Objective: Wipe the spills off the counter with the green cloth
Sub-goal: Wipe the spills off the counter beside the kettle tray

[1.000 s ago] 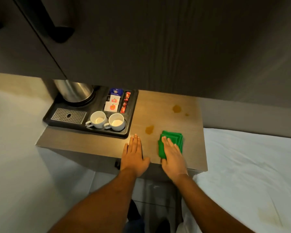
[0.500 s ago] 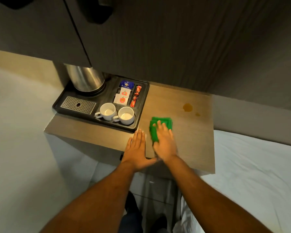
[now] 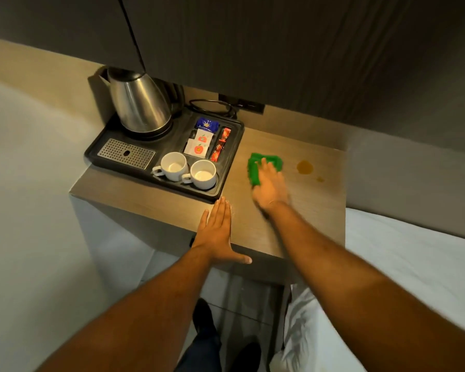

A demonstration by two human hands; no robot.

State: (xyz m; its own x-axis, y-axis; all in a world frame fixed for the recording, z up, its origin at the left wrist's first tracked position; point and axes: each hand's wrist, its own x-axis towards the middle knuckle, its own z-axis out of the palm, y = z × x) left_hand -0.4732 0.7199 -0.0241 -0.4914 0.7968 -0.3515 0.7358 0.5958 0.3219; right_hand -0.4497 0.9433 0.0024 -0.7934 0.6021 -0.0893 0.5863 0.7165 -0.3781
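The green cloth (image 3: 257, 167) lies on the wooden counter (image 3: 314, 213), just right of the tray. My right hand (image 3: 270, 187) presses flat on it, blurred by motion, and covers its near part. To the right of the cloth sit a brown spill (image 3: 304, 167) and a smaller brown spot (image 3: 320, 179), both apart from the cloth. Flat on the counter's front edge rests my left hand (image 3: 217, 232), fingers together and thumb out over the edge, holding nothing.
A black tray (image 3: 97, 154) at the counter's left carries a steel kettle (image 3: 138, 106), two white cups (image 3: 173, 166) and sachets (image 3: 200, 145). A dark cabinet hangs above. White bedding (image 3: 414, 269) lies to the right. A cord (image 3: 212, 104) runs behind the tray.
My right hand has pushed the green cloth from the front right of the counter, left over the near spill, then farther back. That near spill no longer shows. The left hand stays put.
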